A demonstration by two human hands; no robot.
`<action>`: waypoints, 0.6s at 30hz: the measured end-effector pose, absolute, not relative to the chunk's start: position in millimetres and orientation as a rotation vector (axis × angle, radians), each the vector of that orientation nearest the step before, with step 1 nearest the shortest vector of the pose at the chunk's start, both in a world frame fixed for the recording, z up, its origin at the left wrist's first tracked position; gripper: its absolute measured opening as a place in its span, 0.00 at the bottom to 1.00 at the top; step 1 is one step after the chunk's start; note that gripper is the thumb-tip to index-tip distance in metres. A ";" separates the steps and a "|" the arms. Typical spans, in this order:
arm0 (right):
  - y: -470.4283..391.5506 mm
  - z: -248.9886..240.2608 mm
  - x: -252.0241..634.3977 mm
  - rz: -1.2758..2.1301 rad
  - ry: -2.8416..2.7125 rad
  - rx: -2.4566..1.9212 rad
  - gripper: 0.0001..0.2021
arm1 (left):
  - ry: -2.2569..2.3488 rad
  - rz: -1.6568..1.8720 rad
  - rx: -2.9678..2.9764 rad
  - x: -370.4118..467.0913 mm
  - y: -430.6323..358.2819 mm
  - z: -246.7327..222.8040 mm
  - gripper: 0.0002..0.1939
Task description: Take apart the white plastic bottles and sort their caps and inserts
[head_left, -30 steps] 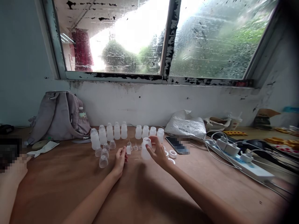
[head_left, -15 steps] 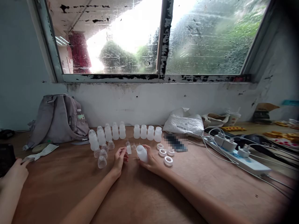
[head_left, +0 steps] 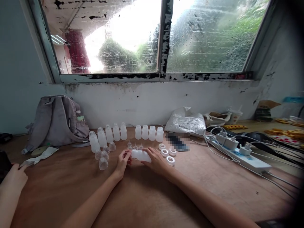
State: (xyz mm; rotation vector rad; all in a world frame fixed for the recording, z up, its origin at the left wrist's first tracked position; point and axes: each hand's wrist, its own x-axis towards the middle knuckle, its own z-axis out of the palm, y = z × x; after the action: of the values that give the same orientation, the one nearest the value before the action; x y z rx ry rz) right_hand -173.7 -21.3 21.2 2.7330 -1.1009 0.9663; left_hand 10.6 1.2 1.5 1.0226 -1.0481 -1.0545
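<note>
My right hand [head_left: 155,160] is wrapped over a frosted white baby bottle [head_left: 140,155], which lies tipped sideways with its mouth toward the left. At that mouth are the closed fingers of my left hand [head_left: 123,160]; they hold a small translucent white piece, now mostly hidden against the bottle. Just behind the bottle, several clear nipples [head_left: 135,146] stand on the table. White collar rings [head_left: 170,161] lie to the right of my right hand. Left of my left hand are clear dome caps [head_left: 103,163].
Capped bottles [head_left: 116,133] and open bottles [head_left: 152,133] stand in rows at the back. A grey backpack [head_left: 58,120], a silver bag [head_left: 186,123] and a power strip [head_left: 247,161] with cables surround the wooden table [head_left: 142,199]. Another person's hand [head_left: 15,177] is at far left.
The bottle in my right hand has turned from upright-leaning to sideways, its mouth now meeting my left fingers. The small piece, plainly visible before, is now mostly hidden. The view has shifted slightly.
</note>
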 end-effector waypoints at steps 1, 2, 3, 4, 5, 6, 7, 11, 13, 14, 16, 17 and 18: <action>-21.1 22.0 -174.1 0.958 -1.090 2.719 0.21 | -1.054 -1.056 1.024 10.6 1.3 1.7 0.18; -21.4 22.3 -174.6 0.946 -1.076 2.706 0.21 | -1.060 -1.058 1.028 10.7 1.5 2.0 0.18; -22.2 22.3 -175.0 0.933 -1.062 2.693 0.21 | -1.066 -1.058 1.032 10.8 1.6 2.3 0.18; -23.2 22.0 -175.5 0.918 -1.046 2.679 0.21 | -1.071 -1.058 1.034 10.9 1.8 2.6 0.18; -24.3 21.6 -176.1 0.900 -1.029 2.664 0.21 | -1.075 -1.056 1.034 11.1 1.8 2.9 0.18; -25.3 21.3 -176.7 0.885 -1.013 2.649 0.21 | -1.080 -1.056 1.033 11.2 1.9 3.0 0.18; -26.2 21.0 -177.2 0.871 -0.997 2.633 0.21 | -1.085 -1.054 1.031 11.3 1.8 3.0 0.19; -27.1 21.3 -178.8 0.824 -0.944 2.577 0.21 | -1.105 -1.025 1.036 11.5 0.6 2.1 0.19; -26.4 21.9 -179.0 0.806 -0.924 2.555 0.21 | -1.109 -1.014 1.040 11.5 -0.3 1.7 0.19; -26.0 22.3 -179.0 0.800 -0.914 2.545 0.21 | -1.107 -1.017 1.041 11.6 -0.8 1.6 0.18; -25.0 22.9 -178.8 0.784 -0.891 2.532 0.21 | -1.099 -1.041 1.037 11.7 -1.6 1.3 0.18; -24.5 23.1 -178.6 0.775 -0.879 2.530 0.21 | -1.095 -1.055 1.033 11.8 -1.9 1.1 0.19; -24.0 23.2 -178.5 0.770 -0.870 2.529 0.21 | -1.091 -1.066 1.028 11.9 -2.3 0.6 0.19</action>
State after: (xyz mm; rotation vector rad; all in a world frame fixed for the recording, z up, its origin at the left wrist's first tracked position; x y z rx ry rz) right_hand -178.5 -24.0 23.2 2.5293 -0.8697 0.7695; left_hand 11.9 -2.3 0.6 1.0280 -1.0912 -1.0664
